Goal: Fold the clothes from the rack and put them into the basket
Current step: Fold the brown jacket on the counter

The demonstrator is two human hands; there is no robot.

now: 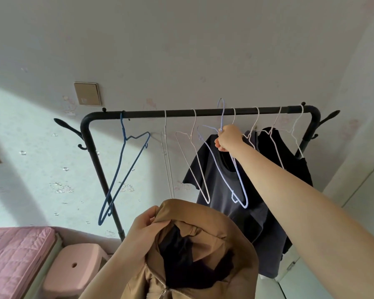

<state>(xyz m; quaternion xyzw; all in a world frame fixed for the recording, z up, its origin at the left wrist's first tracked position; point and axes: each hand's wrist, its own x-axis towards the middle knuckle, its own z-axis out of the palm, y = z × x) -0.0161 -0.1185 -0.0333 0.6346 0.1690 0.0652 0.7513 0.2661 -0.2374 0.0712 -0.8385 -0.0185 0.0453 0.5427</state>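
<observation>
rack of black metal tubing [181,113] spans the wall, dark t-shirts [229,182] hanging at 3 o'clock. tan zip jacket [203,251], at 6 o'clock, is gripped at the collar by the left hand [143,225]. right hand [227,138] pinches the lilac wire hanger [222,117], its hook just above the rail. judged step: rehanging the emptied hanger; next, folding the jacket. no basket in view.

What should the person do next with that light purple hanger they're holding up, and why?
Probably hook the light purple hanger back over the rack bar. The right hand grips its neck, and its hook sits just above the bar. It is bare, and the left hand holds the brown jacket, which seems ready for folding.
</observation>
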